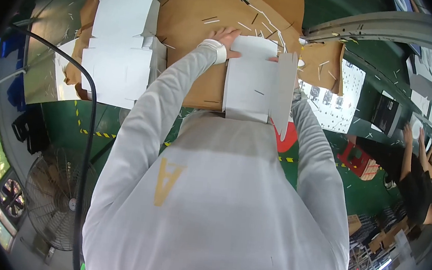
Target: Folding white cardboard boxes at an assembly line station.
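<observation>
A white cardboard carton blank [251, 78] lies right in front of me on brown paper, its right panel [284, 89] standing up. Fingers spread, my left hand [224, 42] rests at its far left corner, with the thumb touching the white edge. My right hand [273, 59] is mostly hidden by the raised panel. One fingertip shows on the panel's inner side while the wrist is on the outer side, so the hand grips the carton there. A thin dark scrap [259, 92] lies on the carton.
Stacked white cartons [116, 68] stand to the left on the brown paper [191, 15], which is strewn with thin paper strips. A black cable [90, 138] hangs at the left, near a caged fan [56, 198]. At the right are a red stool [361, 162] and another person [415, 175].
</observation>
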Demonstrator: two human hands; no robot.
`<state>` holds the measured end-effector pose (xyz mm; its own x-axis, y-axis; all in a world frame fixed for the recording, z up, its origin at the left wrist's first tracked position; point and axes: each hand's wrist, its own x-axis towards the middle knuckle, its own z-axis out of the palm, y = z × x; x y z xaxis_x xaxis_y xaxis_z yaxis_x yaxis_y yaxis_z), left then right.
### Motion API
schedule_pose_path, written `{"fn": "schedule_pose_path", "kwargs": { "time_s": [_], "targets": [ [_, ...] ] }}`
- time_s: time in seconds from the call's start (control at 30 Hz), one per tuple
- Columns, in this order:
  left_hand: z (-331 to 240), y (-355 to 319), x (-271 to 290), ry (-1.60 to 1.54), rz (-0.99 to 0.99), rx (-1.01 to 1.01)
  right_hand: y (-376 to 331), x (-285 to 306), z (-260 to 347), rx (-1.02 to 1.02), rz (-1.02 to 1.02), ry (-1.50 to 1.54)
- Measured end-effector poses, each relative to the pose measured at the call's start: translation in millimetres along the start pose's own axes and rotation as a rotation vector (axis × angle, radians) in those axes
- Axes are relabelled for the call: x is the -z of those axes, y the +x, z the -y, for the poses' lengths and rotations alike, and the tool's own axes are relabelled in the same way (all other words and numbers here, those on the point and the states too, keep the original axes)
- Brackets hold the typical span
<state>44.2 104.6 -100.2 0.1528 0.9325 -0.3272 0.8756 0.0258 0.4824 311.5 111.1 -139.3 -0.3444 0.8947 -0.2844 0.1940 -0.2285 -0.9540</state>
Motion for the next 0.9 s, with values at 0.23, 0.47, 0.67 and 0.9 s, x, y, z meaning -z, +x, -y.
{"fn": "schedule_pose_path", "kwargs": {
  "time_s": [0.23,0.47,0.67,0.9],
  "targets": [
    [3.2,-13.0,-9.4,-0.008,-0.199,-0.402,-1.4,-5.8,21.4,0.115,0.056,-0.091],
    [19.3,-15.7,-31.7,-0.487,-0.198,-0.256,-6.9,-16.0,-6.9,0.334,-0.318,-0.187],
    [14.0,-17.6,-28.7,-0.575,-0.125,-0.072,7.7,-16.2,-25.3,0.433,-0.341,-0.408],
    [16.6,-16.0,-32.0,-0.447,-0.138,-0.176,12.2,-13.0,-4.2,0.362,-0.269,-0.547]
  ]
}}
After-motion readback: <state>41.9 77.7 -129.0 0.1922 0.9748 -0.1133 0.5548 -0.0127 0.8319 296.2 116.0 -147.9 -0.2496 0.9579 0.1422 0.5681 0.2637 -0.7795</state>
